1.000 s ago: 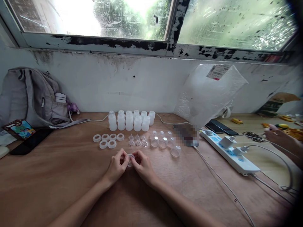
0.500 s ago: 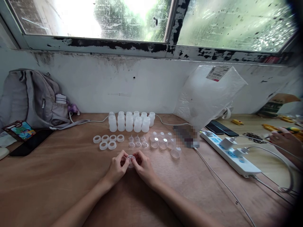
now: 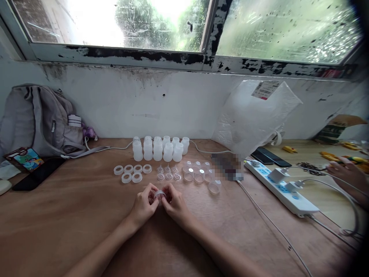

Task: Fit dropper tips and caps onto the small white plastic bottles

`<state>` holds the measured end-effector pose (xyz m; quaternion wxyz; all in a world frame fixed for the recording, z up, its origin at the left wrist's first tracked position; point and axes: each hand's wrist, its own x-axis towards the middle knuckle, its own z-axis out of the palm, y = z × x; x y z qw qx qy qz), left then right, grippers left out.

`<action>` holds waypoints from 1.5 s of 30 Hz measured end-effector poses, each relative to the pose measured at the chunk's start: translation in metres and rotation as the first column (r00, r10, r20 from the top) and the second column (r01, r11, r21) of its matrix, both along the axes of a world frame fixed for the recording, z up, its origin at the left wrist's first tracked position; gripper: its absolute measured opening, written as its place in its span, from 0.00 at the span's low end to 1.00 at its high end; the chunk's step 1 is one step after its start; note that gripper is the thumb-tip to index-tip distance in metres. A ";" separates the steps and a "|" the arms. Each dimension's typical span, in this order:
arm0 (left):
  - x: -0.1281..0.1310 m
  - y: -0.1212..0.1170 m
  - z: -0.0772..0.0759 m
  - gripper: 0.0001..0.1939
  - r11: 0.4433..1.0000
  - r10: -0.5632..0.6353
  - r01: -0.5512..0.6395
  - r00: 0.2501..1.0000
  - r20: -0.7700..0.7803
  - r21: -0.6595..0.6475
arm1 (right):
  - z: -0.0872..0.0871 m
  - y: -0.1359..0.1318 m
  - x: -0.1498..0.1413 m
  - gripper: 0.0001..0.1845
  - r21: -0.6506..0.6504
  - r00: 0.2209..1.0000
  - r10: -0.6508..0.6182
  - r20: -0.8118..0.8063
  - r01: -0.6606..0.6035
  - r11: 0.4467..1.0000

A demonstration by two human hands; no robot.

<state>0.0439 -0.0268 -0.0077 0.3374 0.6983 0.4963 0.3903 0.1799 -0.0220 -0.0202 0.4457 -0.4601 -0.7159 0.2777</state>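
Between my fingertips, close to the table's front middle, is a translucent bottle collar ring point(image 3: 159, 193). My left hand point(image 3: 145, 202) pinches its left side and my right hand point(image 3: 173, 201) its right side. A clear part seems to sit inside the ring, though my fingers partly cover it. Beyond my hands lie several white collar rings point(image 3: 127, 177) at the left. Clear bottle teats point(image 3: 168, 176) stand in two rows at the middle, and clear domed caps point(image 3: 198, 176) lie to the right. Behind them stand several frosted small bottles point(image 3: 157, 152), some with clear caps on.
A white power strip point(image 3: 282, 188) with plugs and cables lies at the right, near phones point(image 3: 271, 157) and a plastic bag point(image 3: 256, 115). A grey backpack point(image 3: 40, 119) sits at the left. Another person's hand point(image 3: 344, 173) works at the far right.
The ring has tilted between my fingers, so its rim faces more towards me. My hands stay in nearly the same place. The other person's hand has shifted slightly at the right.
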 end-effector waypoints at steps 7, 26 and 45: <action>-0.005 0.003 -0.005 0.08 0.999 0.041 -0.040 0.992 0.123 -0.010 | 0.011 -0.003 0.006 0.15 -0.034 0.967 0.167 -0.191 -0.176 0.984; -0.009 0.007 0.000 0.22 0.974 -0.207 0.227 0.923 0.323 -0.024 | 0.013 0.008 0.015 0.09 -0.155 0.919 0.113 -0.377 -0.183 0.971; -0.009 0.009 -0.006 0.15 0.987 -0.150 0.157 0.970 0.191 -0.024 | 0.009 0.014 0.030 0.09 -0.004 0.987 0.115 0.110 -0.115 0.993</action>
